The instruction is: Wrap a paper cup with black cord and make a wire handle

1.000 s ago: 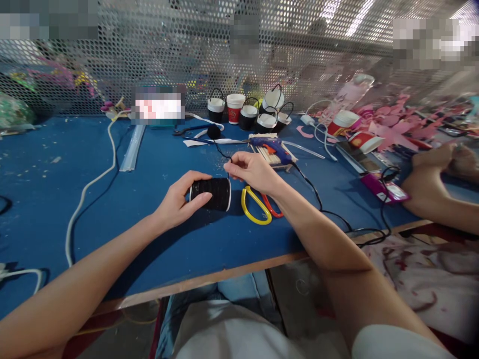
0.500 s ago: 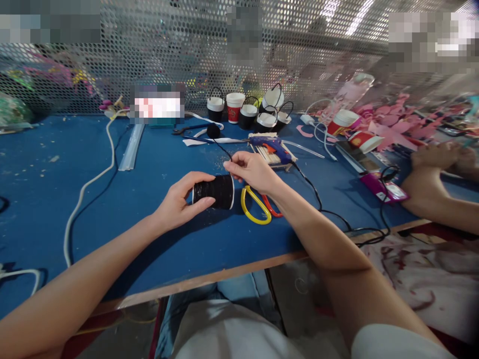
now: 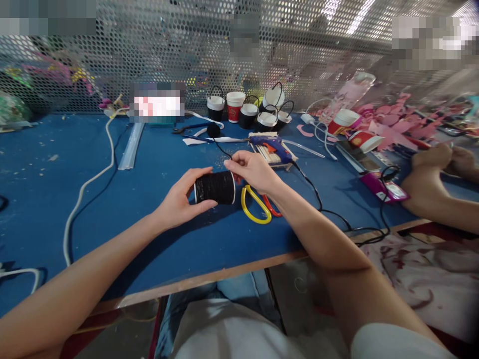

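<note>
A paper cup wrapped in black cord (image 3: 214,188) lies on its side above the blue table, its white rim towards my right hand. My left hand (image 3: 186,193) is closed around it, thumb below and fingers above. With thumb and forefinger, my right hand (image 3: 251,172) pinches the black cord (image 3: 223,149) beside the cup's rim. That cord runs back to a small black ball of cord (image 3: 213,130). Just under my right wrist lie scissors with a yellow handle loop (image 3: 256,205) and a red one, partly covered by my arm.
Several black-wrapped cups with handles (image 3: 248,115) and a red cup (image 3: 235,107) stand at the back. Pliers (image 3: 187,130) and a blue glue gun (image 3: 272,145) lie ahead. At right are a phone (image 3: 357,155), pink cut-outs (image 3: 400,122) and another person's hands (image 3: 430,159).
The cup has turned a little and shifted slightly up and right in my left hand, showing more of its wrapped side. My right hand has hardly moved.
</note>
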### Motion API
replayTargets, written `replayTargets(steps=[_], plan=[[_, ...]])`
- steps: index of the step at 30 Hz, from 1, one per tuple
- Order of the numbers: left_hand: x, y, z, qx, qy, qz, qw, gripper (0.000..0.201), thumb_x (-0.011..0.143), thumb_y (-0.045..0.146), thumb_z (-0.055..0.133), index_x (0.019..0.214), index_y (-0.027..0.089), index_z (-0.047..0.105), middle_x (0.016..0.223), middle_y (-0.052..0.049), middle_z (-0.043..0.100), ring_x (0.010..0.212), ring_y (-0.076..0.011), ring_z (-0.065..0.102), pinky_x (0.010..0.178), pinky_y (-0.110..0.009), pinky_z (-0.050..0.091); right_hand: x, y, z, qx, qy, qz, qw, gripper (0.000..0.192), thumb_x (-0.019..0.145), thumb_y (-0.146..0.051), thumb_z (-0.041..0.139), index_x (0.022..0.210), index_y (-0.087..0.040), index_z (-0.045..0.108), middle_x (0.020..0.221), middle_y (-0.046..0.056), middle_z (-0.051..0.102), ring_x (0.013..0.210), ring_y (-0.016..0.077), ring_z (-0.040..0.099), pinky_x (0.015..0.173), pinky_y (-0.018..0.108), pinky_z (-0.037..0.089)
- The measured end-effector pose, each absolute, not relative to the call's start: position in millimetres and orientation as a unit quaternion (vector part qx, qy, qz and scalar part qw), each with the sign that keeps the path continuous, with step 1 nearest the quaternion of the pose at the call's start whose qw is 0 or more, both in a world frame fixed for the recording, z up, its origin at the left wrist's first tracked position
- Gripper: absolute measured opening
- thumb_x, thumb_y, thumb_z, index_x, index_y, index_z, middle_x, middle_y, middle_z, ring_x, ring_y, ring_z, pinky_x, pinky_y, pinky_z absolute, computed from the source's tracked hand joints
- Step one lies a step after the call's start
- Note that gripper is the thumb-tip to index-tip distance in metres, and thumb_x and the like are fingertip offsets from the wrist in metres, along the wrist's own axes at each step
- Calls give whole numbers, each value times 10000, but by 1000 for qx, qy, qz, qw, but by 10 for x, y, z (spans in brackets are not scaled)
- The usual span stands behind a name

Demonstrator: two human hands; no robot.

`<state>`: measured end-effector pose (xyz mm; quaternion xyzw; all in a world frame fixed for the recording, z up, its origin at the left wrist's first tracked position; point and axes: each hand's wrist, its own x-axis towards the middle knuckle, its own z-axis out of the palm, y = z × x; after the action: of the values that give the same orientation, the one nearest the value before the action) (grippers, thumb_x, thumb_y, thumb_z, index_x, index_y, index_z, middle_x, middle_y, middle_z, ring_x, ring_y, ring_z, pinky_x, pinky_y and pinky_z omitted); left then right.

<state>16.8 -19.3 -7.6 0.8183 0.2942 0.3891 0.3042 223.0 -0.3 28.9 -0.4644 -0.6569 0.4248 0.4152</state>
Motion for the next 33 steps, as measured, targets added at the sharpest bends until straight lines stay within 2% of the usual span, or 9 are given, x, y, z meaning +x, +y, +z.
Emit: replayTargets(steps=[4,9,14,18,21,24,33], plan=[[159,-180,-107,810,320,375,316,692,697,340,691,1298,213,373,1232,-109,493,1126,-238,498,956,-404,418,2219,-7,278,-465,-629,452,429,266,756,-356,629,645,-181,463,472,-50,519,415,76,499,422,209,414],[155,-183,-87,815,327,362,314,627,693,349,693,1239,208,421,1186,-100,511,1078,-237,520,926,-404,441,2209,-1,238,-459,-602,482,442,275,726,-381,653,652,-183,478,481,-49,529,423,82,507,440,226,455],[164,-196,-71,802,333,354,348,624,686,337,701,1224,219,409,1183,-92,486,1050,-218,521,828,-340,491,2192,2,208,-458,-600,474,454,274,717,-376,662,643,-183,482,476,-48,529,423,83,508,434,226,450],[177,-199,-76,773,337,358,401,674,639,359,736,1204,217,396,1168,-81,490,1011,-204,534,814,-324,492,2180,-8,186,-454,-616,456,455,296,717,-416,655,648,-190,477,476,-52,519,422,84,501,437,229,445],[185,-202,-55,755,351,357,424,585,687,406,684,1170,209,420,1096,-61,516,943,-181,549,780,-303,495,2163,-26,180,-447,-630,448,450,314,718,-443,647,652,-192,469,478,-48,533,424,86,509,436,226,435],[184,-203,-31,743,382,354,421,518,741,426,621,1164,193,432,1066,-58,529,916,-174,555,754,-287,493,2148,-47,193,-436,-639,452,444,321,722,-445,642,650,-185,468,480,-44,539,418,78,505,426,211,424],[169,-200,-25,777,370,348,371,549,711,397,662,1178,205,446,1102,-57,536,959,-189,552,788,-295,485,2177,-66,290,-453,-651,433,427,340,709,-468,641,675,-154,515,503,-39,498,453,55,459,409,176,378]])
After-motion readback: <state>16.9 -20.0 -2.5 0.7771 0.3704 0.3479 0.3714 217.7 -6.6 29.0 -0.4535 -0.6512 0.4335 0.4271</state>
